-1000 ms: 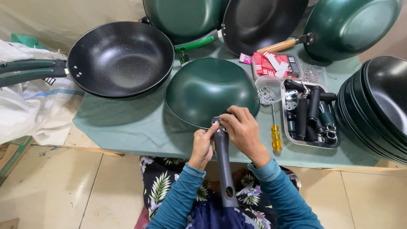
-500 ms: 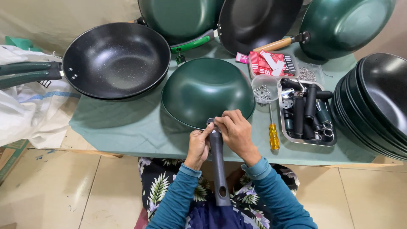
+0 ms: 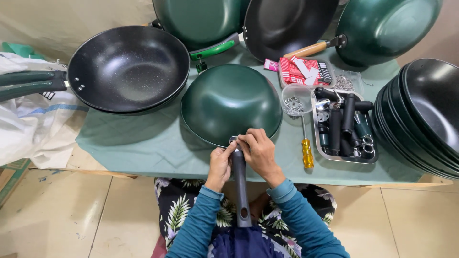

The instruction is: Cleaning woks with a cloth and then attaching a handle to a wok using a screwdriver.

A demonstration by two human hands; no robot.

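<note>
Looking from our left, we see a white sack (image 3: 28,129) hanging off the table edge, and beside it a black speckled wok (image 3: 128,68) lying face up on the green tablecloth (image 3: 143,143), its dark green handles (image 3: 28,83) pointing left. Further along, the upturned green wok (image 3: 231,102) rests bottom up at the middle of the table, its near rim just at the table's edge. Our left hand (image 3: 221,165) is curled, thumb and fingertips pinching the top of the long dark handle (image 3: 241,191) where it meets that rim. The handle runs straight down toward our lap, over the leaf-print cloth. Our right hand (image 3: 258,153) is closed over the same joint from the other side, fingers bent on the small metal bracket there; what lies under the fingers we cannot tell. To the right stands a small clear cup (image 3: 297,100) of washers, then a yellow-handled screwdriver (image 3: 306,148) lying on the cloth. Next comes a metal tray (image 3: 345,155) holding black handles and fittings, with a red packet (image 3: 303,70) behind it. At far right sits a stack of black woks (image 3: 423,119).
</note>
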